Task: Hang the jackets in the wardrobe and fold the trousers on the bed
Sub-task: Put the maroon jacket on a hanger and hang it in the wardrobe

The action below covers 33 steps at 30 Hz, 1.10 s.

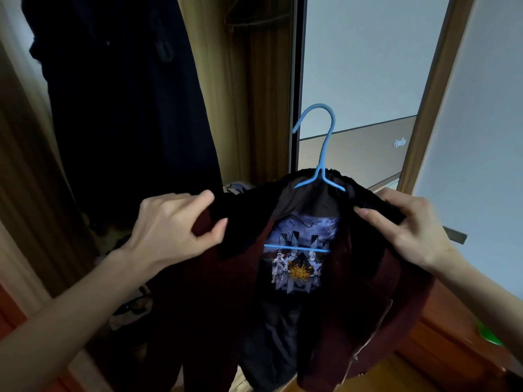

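Wooden wardrobe [263, 114], tan panels, open; long black coat [121, 108] hanging inside at left. Maroon jacket [235, 292], black fleecy collar, printed lining panel, metal zip, held up before the wardrobe opening, draped on hanger. Left hand [175, 230] grips one shoulder, right hand [407, 230] pinches the other. Blue hanger [321, 154], thin, curved hook free above the collar

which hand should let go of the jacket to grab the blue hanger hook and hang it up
Probably the right hand: the hanger hook rises nearer it. The left hand grips the jacket shoulder on the wardrobe side and can steady it.
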Each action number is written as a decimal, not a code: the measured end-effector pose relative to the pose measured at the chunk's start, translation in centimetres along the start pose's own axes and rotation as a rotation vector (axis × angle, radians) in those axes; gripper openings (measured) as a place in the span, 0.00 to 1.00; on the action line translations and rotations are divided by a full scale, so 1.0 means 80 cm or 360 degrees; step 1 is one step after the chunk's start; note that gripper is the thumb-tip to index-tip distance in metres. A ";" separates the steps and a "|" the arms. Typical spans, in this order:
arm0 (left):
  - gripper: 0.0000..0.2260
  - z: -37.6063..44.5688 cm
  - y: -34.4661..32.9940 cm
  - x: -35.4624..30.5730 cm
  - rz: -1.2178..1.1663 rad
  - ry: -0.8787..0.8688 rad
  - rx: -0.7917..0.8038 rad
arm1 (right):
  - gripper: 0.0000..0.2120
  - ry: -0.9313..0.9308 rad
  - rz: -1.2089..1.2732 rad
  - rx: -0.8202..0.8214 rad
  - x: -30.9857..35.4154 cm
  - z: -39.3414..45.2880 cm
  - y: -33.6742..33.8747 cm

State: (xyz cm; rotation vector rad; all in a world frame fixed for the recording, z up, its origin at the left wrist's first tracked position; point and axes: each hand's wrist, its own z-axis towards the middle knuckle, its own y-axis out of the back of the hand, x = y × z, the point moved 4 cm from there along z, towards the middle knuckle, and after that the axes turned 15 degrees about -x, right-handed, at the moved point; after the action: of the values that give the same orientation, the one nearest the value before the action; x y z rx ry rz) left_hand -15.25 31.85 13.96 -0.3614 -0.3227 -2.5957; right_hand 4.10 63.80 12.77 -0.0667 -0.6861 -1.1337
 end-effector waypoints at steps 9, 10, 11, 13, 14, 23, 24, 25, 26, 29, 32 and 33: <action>0.21 0.053 -0.019 -0.054 -0.0257 0.0185 0.0438 | 0.05 0.0004 0.0151 0.0061 0.033 0.002 -0.019; 0.19 0.060 -0.021 -0.062 -0.0328 0.0247 0.0446 | 0.05 0.0014 0.0151 0.0091 0.036 -0.001 -0.022; 0.17 0.064 -0.023 -0.067 -0.0387 0.0316 0.0452 | 0.05 0.0028 0.0148 0.0121 0.037 -0.003 -0.024; 0.16 0.065 -0.028 -0.067 -0.0391 0.0349 0.0437 | 0.10 0.0042 0.0122 0.0220 0.034 -0.008 -0.027; 0.16 0.063 -0.029 -0.065 -0.0368 0.0337 0.0432 | 0.15 0.0043 0.0055 0.0302 0.028 -0.006 -0.028; 0.15 0.063 -0.027 -0.050 -0.0181 0.0392 0.0224 | 0.24 0.0399 -0.0610 0.0469 0.013 0.018 -0.019; 0.15 0.064 -0.026 -0.048 -0.0168 0.0396 0.0213 | 0.21 0.0433 -0.0607 0.0483 0.020 0.015 -0.022; 0.16 0.064 -0.025 -0.046 -0.0157 0.0395 0.0205 | 0.20 0.0453 -0.0592 0.0496 0.028 0.013 -0.026; 0.16 0.065 -0.024 -0.045 -0.0157 0.0389 0.0201 | 0.20 0.0460 -0.0583 0.0512 0.036 0.013 -0.030; 0.15 0.066 -0.026 -0.048 -0.0202 0.0345 0.0211 | 0.16 0.0540 -0.0586 0.0495 0.056 0.018 -0.042; 0.15 0.062 -0.030 -0.045 -0.0252 0.0363 0.0248 | 0.14 0.0530 -0.0513 0.0488 0.066 0.026 -0.045; 0.15 0.060 -0.033 -0.042 -0.0257 0.0367 0.0254 | 0.14 0.0493 -0.0482 0.0486 0.067 0.029 -0.044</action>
State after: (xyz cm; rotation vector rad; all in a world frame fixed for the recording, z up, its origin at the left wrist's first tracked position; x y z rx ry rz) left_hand -12.82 36.95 17.01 0.0212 -0.4904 -2.7104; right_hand 1.36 58.79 16.48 0.4773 -0.5952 -1.2800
